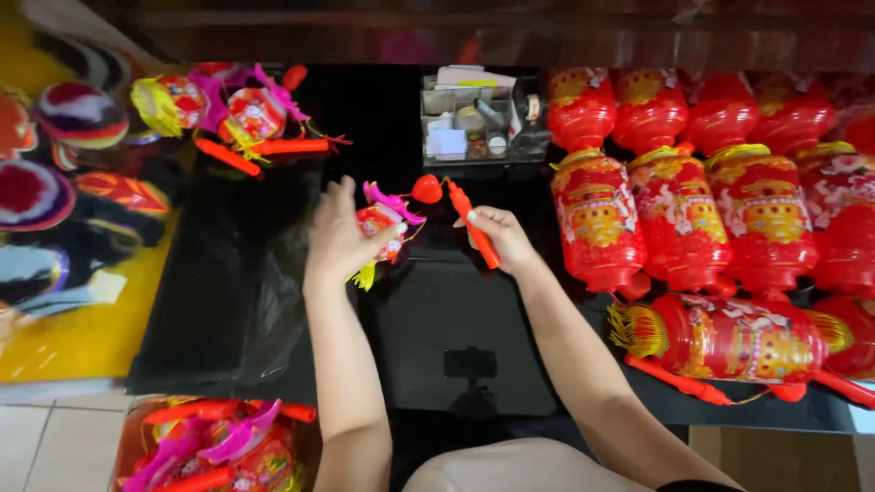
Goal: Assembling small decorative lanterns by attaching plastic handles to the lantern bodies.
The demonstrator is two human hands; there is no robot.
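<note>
Head view: red lanterns (679, 214) crowd beside both hands (419, 239).

Red-and-gold lanterns (679, 214), black table (456, 310)

A small red lantern (381, 228) with pink crest and yellow fringe — its orange stick handle (474, 224) tilted above the black surface (456, 310).
</note>
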